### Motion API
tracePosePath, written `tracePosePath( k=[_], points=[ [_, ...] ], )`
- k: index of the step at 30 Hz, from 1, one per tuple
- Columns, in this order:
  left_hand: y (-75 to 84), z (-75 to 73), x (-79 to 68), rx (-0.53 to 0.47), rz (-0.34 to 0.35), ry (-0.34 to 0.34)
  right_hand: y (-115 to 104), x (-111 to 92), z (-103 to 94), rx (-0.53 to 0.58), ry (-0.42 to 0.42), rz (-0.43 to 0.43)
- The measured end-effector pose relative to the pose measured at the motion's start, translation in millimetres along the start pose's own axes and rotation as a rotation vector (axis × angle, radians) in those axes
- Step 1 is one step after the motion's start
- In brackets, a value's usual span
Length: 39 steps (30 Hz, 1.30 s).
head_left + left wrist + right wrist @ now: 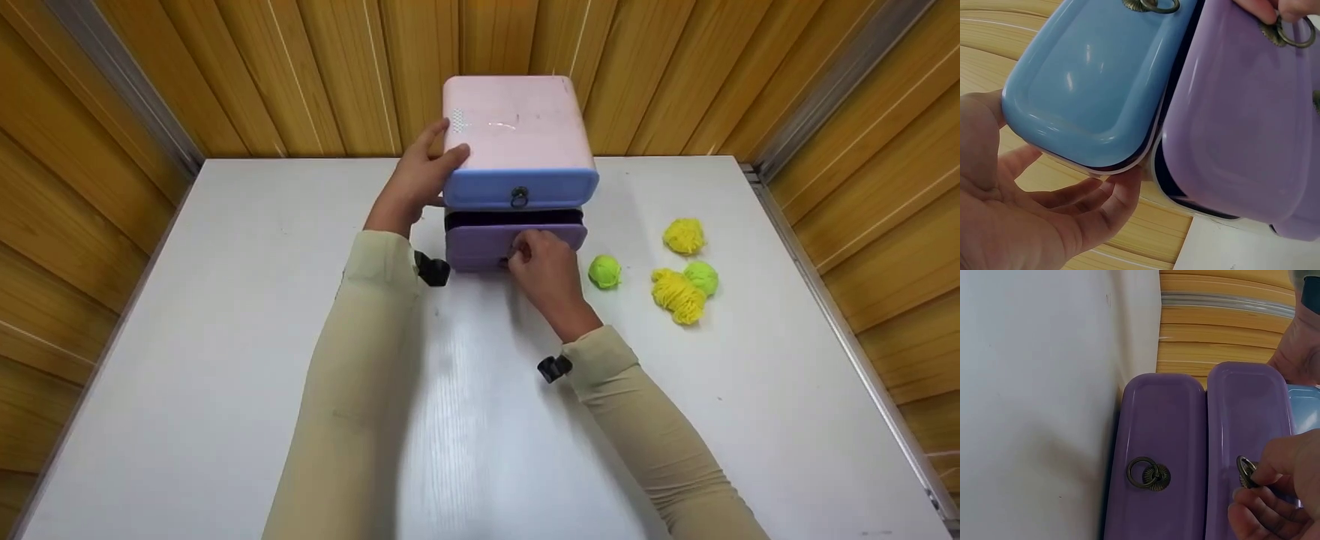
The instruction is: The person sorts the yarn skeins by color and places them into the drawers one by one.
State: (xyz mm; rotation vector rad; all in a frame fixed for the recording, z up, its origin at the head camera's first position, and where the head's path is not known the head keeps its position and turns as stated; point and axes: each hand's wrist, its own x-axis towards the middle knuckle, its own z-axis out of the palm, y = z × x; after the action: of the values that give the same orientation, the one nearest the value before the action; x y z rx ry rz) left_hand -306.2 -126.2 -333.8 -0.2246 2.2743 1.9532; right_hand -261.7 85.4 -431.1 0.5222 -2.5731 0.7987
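A small drawer unit with a pink top stands at the table's back. Its blue top drawer looks closed. The purple middle drawer sticks out a little, a dark gap above its front. Below it is another purple drawer with a hanging ring pull. My left hand grips the unit's upper left side, thumb on the top edge and fingers curled at the side. With thumb and fingers, my right hand pinches the middle drawer's ring pull. The drawer's inside is hidden.
Right of the unit lie a green yarn ball, a yellow yarn bundle, a second yellow bundle and another green ball touching it. Wood-patterned walls border the white table at back and sides.
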Motion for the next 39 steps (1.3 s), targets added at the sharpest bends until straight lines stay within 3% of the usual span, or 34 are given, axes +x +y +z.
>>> tracePosePath(
  k=[39],
  points=[
    [-0.4, 1.4, 2.6, 0.009, 0.003, 0.008, -9, -28, -10.6, -0.017, 0.008, -0.007]
  ],
)
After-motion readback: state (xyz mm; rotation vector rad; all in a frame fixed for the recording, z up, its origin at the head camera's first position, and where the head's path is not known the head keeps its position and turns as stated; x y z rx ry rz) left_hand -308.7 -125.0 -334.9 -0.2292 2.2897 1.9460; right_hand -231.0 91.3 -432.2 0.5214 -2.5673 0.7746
